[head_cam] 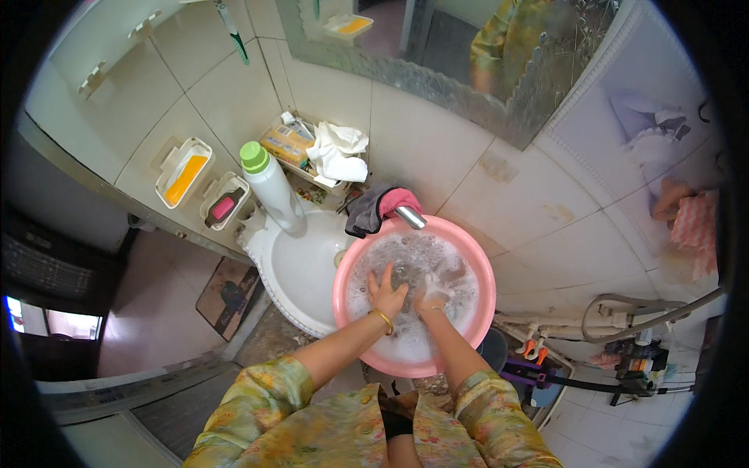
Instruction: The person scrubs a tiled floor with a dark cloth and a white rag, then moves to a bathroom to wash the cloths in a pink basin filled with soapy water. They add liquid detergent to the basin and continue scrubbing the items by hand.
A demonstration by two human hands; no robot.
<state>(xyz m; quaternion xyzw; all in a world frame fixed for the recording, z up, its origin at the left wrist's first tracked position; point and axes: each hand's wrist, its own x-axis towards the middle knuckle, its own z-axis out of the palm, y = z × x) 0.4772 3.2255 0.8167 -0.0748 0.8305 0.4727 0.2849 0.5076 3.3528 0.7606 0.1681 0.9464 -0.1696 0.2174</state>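
Note:
A round pink plastic basin of sudsy water rests partly over the white washbasin. My left hand is above the foam on the basin's left side, fingers spread and nothing in it, a gold bangle on the wrist. My right hand is partly in the water and covered with suds; whether it holds anything is hidden. Just beyond the hands, a chrome faucet spout reaches over the basin's far rim, with a grey and pink cloth draped on it.
A white bottle with a green cap stands on the washbasin's far left edge. Behind it is a tray with tissues. Soap dishes hang on the tiled wall, below left of a framed mirror. Pipes with orange valves lie right.

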